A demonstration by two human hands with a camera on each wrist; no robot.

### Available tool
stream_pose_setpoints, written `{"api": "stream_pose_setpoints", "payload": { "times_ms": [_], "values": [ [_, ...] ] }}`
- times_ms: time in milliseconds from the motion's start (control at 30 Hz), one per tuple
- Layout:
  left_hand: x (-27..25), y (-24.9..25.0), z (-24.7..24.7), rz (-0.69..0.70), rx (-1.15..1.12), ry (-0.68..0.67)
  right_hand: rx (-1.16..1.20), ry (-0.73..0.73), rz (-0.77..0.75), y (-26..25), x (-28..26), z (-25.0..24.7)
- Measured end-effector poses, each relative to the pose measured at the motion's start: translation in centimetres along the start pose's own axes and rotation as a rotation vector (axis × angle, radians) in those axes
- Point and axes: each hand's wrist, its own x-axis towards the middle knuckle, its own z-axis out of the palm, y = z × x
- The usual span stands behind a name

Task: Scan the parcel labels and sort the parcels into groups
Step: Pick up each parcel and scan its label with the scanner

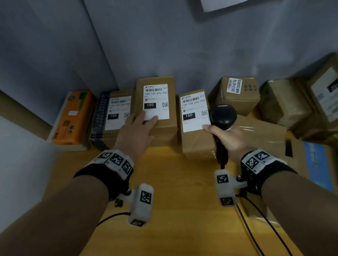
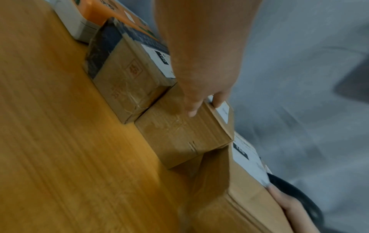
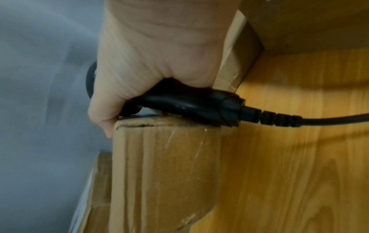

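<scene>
The left hand (image 1: 135,131) is lying flat, fingers straight, on top of the tall brown box (image 1: 158,110), its fingertips touching the lower edge of that box's white label (image 1: 156,101). The right hand (image 1: 230,137) is wrapping its fingers round the handle of a black scanner (image 1: 222,116), while its thumb is pressing against the corner of the next box (image 1: 195,123), which is standing just right of the tall one and showing a label marked 150. A black cable (image 3: 319,120) is running from the scanner's handle across the wooden bench (image 1: 182,209). Left of the tall box, a third labelled box (image 1: 114,117) is sitting beside an orange package (image 1: 73,118). More brown boxes (image 1: 238,94) are crowding the bench's right side against the grey wall (image 1: 156,46).
</scene>
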Motion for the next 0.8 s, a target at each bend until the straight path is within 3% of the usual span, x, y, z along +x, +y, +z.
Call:
{"api": "stream_pose_setpoints", "payload": {
  "times_ms": [233, 333, 467, 567, 800],
  "values": [
    [0.2, -1.2, -0.3, 0.045, -0.137, 0.013, -0.134, 0.089, -0.034, 0.3, 3.9, 2.4],
    [1.2, -0.9, -1.0, -0.021, -0.278, 0.016, -0.276, 0.161, -0.064, 0.7, 5.0, 3.0],
    [2.3, -0.2, -1.8, -0.235, -0.506, 0.031, -0.288, 0.076, -0.085, 1.9, 4.3, 3.0],
    [2.7, -0.4, -1.4, -0.253, -0.580, -0.030, -0.239, 0.029, -0.097, 2.3, 3.5, 2.6],
    [2.0, -1.1, -1.7, -0.205, -0.661, -0.006, -0.170, -0.028, -0.039, 3.5, 1.8, 2.1]
  ]
}}
